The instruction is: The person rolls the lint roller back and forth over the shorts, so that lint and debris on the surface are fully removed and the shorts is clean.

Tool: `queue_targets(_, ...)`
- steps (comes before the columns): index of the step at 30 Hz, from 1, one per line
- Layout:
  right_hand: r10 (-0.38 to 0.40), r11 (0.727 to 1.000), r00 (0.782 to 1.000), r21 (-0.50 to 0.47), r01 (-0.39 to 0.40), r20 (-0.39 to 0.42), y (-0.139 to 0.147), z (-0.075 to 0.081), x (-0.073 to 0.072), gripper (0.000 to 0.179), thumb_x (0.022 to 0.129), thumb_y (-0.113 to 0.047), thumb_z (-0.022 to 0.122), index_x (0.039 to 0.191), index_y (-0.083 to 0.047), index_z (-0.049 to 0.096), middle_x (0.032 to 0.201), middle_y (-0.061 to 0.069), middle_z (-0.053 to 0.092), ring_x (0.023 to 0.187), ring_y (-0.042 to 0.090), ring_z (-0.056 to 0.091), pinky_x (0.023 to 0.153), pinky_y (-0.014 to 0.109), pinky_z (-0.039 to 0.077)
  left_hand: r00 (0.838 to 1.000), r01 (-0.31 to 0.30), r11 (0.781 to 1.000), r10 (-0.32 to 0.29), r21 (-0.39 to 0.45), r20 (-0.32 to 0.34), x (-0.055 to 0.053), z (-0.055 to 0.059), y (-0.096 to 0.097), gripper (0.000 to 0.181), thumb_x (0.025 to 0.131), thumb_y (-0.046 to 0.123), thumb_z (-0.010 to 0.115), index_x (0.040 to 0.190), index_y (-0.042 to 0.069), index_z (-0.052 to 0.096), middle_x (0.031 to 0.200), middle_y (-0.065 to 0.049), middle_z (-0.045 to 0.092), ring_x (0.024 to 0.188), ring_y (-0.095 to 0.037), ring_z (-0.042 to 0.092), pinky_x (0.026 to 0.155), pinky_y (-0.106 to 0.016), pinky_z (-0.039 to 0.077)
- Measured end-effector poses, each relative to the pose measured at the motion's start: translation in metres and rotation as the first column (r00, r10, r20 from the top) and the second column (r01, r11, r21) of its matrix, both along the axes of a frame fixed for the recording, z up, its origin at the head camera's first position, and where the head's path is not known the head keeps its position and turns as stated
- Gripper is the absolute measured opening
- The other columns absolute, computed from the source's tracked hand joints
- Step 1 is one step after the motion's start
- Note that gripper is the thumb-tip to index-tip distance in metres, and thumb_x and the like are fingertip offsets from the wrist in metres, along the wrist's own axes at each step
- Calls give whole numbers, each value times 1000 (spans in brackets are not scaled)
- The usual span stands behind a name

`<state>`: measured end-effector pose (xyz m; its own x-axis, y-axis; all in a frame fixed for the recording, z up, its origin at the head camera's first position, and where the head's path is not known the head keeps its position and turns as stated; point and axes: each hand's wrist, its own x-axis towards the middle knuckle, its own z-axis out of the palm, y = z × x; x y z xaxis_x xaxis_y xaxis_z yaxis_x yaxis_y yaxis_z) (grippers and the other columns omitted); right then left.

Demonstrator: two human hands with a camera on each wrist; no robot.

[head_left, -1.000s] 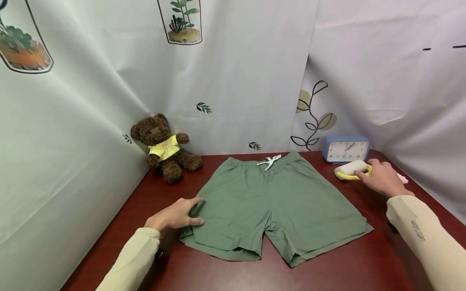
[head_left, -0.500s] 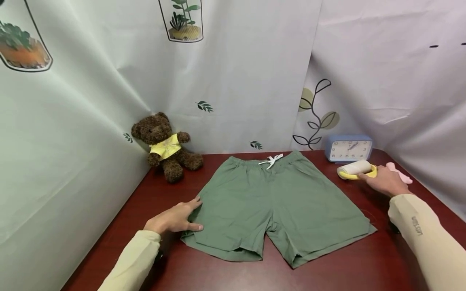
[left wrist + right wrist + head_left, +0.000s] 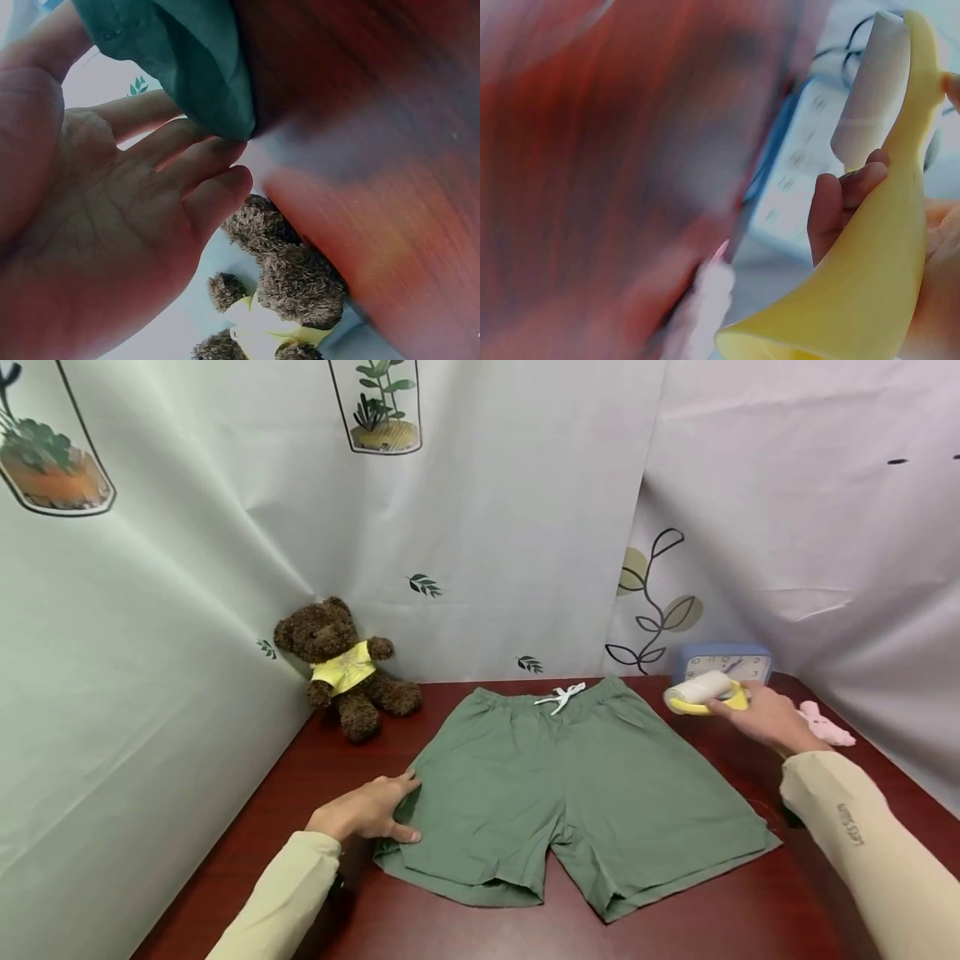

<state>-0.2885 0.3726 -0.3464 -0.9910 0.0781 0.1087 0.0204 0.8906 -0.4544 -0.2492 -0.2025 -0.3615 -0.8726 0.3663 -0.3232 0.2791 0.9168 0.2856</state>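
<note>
A pale cloth (image 3: 525, 543) is hanging behind and along both sides of the dark red surface (image 3: 480, 939). The green shorts (image 3: 570, 785) are lying flat in the middle of the surface, the waistband facing away from the person and the legs spreading toward the near edge. A brown bear (image 3: 358, 697) is sitting in the far left corner, filling a yellow shirt (image 3: 345, 668). Two drawn jars are showing on the cloth: the left jar (image 3: 56, 477) is holding a leafy plant above orange soil, while the right jar (image 3: 384, 410) is holding green plants above yellow-brown soil. The left hand (image 3: 367, 810) is touching the shorts' left edge, its grip standing wide with thumb and forefinger apart. The right hand (image 3: 772, 718) is holding the roller (image 3: 701, 692), its grip curling around the yellow handle (image 3: 870, 247), whose flared end is showing a hollow inside. A blue clock (image 3: 723, 662) is standing at the far right; the roller is covering part of its white dial. A pink toy (image 3: 827, 727) is lying right of the right hand. A tied white drawstring (image 3: 561, 696) is lying at the waistband.
</note>
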Motion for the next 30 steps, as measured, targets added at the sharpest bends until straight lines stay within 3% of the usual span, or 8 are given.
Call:
queue_targets(5, 93, 996, 995, 2, -93, -45, -53, 1, -11, 85, 97, -55, 57, 144, 13, 39, 114, 32, 60, 90, 37, 57, 65, 33, 43, 1000, 4, 1000, -4, -12, -12, 0, -3, -2, 90, 81, 30, 84, 154, 3, 39, 167, -18, 25, 151, -43, 29, 118, -59, 36)
queue_targets(10, 191, 981, 981, 29, -190, -34, -98, 3, -30, 81, 95, -52, 62, 145, 9, 43, 108, 25, 63, 86, 31, 57, 65, 33, 42, 999, 23, 1000, -23, -8, -38, -6, -6, 1, 95, 78, 28, 85, 156, 5, 36, 168, -15, 21, 152, -41, 29, 118, -58, 37)
queue_targets(15, 254, 966, 967, 36, -254, 3, -136, 1, -49, 81, 95, -51, 62, 148, 6, 41, 117, 22, 63, 90, 27, 54, 65, 29, 38, 999, 44, 999, -45, -9, -24, -14, -6, 4, 99, 76, 29, 85, 157, 6, 34, 168, -15, 22, 152, -40, 28, 119, -57, 37)
queue_targets(21, 347, 937, 937, 26, -348, 44, -182, -1, -70, 79, 95, -48, 62, 149, 6, 41, 125, 23, 63, 90, 25, 56, 70, 32, 43, 998, 54, 999, -54, -7, -23, -15, -6, 7, 99, 77, 27, 84, 157, 4, 32, 168, -16, 22, 153, -40, 26, 120, -57, 34)
queue_targets(28, 444, 895, 893, 16, -447, 77, -245, 1, -87, 70, 95, -48, 63, 144, -1, 49, 105, 14, 62, 83, 22, 53, 69, 32, 41, 999, 40, 999, -40, -25, -14, -17, -6, 12, 101, 76, 24, 85, 158, 2, 30, 169, -17, 19, 154, -39, 24, 122, -55, 32)
queue_targets(30, 474, 878, 876, 23, -477, 87, -262, 1, -90, 71, 95, -50, 63, 146, -3, 49, 111, 13, 64, 87, 20, 55, 72, 32, 44, 1000, 29, 999, -29, -42, -5, -16, -7, 13, 102, 76, 24, 84, 158, 2, 29, 169, -17, 19, 155, -39, 24, 123, -55, 32)
